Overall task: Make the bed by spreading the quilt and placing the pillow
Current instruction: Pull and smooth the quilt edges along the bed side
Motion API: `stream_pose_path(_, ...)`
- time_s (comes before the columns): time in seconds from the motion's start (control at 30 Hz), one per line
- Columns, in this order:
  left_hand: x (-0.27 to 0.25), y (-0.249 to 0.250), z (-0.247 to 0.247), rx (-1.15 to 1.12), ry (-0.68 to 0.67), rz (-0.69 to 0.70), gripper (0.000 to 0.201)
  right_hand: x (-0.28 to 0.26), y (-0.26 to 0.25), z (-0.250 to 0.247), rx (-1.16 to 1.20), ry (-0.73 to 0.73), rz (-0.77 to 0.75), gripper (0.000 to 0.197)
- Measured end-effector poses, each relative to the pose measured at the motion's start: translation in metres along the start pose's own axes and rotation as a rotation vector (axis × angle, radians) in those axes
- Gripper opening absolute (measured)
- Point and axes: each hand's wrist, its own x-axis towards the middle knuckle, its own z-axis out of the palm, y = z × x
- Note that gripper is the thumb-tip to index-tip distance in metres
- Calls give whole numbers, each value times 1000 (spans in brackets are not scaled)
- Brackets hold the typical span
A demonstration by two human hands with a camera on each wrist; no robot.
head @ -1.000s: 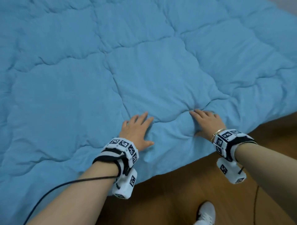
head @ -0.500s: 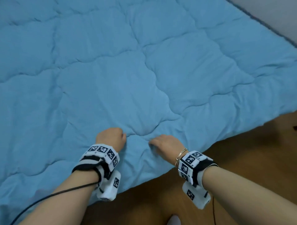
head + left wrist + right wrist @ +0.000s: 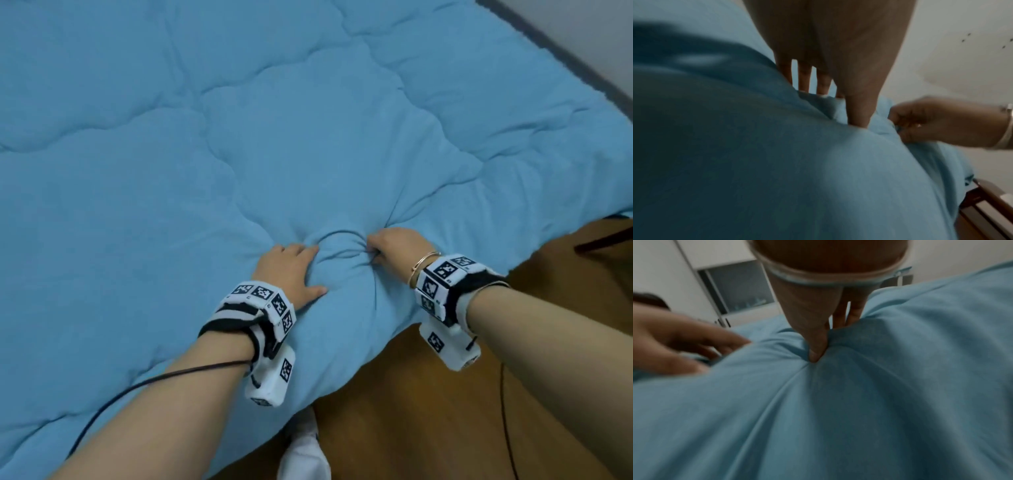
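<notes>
A light blue quilt (image 3: 308,137) lies spread over the bed and fills most of the head view. Near its front edge, my left hand (image 3: 291,270) presses into it with straight fingers and the thumb stretched out. The left wrist view shows those fingers (image 3: 803,78) straight, tips on the cloth. My right hand (image 3: 394,245) grips a fold of the quilt, fingers curled, and creases run out from it. In the right wrist view its thumb (image 3: 816,345) digs into the gathered cloth. A puffed mound (image 3: 342,260) stands between the hands. No pillow is in view.
Wooden floor (image 3: 411,411) runs along the bed's near side, with a white shoe (image 3: 303,455) at the bottom. A black cable (image 3: 137,387) trails from my left wrist. A pale wall (image 3: 582,27) borders the bed's far right edge. Dark wooden furniture (image 3: 603,240) stands at right.
A second ago both hands lay flat on the quilt. Both then curled; the right now grips a fold, the left has straightened, and cloth is bunched between them.
</notes>
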Motion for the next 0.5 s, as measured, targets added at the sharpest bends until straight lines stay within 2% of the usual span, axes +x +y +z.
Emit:
stream_pose_path(0.13, 23, 7, -8, -8, 34, 34, 46, 17, 9, -17, 48, -155, -36, 20)
stream_pose_path(0.2, 35, 9, -18, 25, -39, 57, 37, 24, 16, -25, 80, -227, -72, 19)
stream_pose_path(0.27, 49, 14, -32, 77, -129, 53, 39, 27, 24, -30, 126, -259, -113, 18)
stream_pose_path(0.33, 66, 26, -51, 87, -134, 43, 43, 27, 38, -33, 202, -225, -148, 19)
stream_pose_path(0.4, 87, 44, -68, 39, -16, 28, 40, 25, 65, -40, 257, -105, -157, 26)
stream_pose_path(0.47, 108, 63, -80, -69, 112, 34, 32, 26, 109, -43, 239, 43, -134, 34)
stream_pose_path(0.5, 120, 75, -84, -120, 132, 55, 31, 28, 136, -44, 206, 85, -105, 38)
